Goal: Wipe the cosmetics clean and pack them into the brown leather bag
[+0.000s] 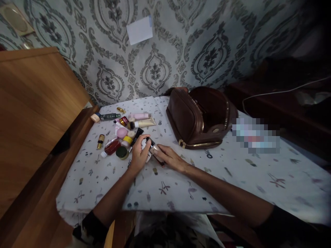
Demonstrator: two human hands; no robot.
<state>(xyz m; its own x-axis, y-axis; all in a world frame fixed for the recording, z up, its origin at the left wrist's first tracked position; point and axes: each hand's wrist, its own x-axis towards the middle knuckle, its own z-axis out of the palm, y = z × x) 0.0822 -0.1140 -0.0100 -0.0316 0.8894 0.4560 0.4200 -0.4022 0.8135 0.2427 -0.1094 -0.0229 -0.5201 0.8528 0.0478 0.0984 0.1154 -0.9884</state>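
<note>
My right hand [172,158] is closed around a small cosmetic bottle [156,151] with a black top and a pale, shiny body. The bottle is tilted, its top pointing up and left. Against that top my left hand [139,155] is curled, thumb on the bottle, with a crumpled white cloth or wipe [148,156] bunched under its fingers. Just left of my hands lie a black tube [137,135], a dark green-lidded jar [122,153], a yellow jar [126,141] and a bottle of red liquid [111,147].
A brown zippered leather bag [186,117] stands open at the back right. Farther left are a cream tube [146,123], a pink tube [139,116], a dark green bottle [110,116] and a gold-capped bottle [100,141]. A wooden cabinet [38,103] borders the patterned tablecloth [181,193].
</note>
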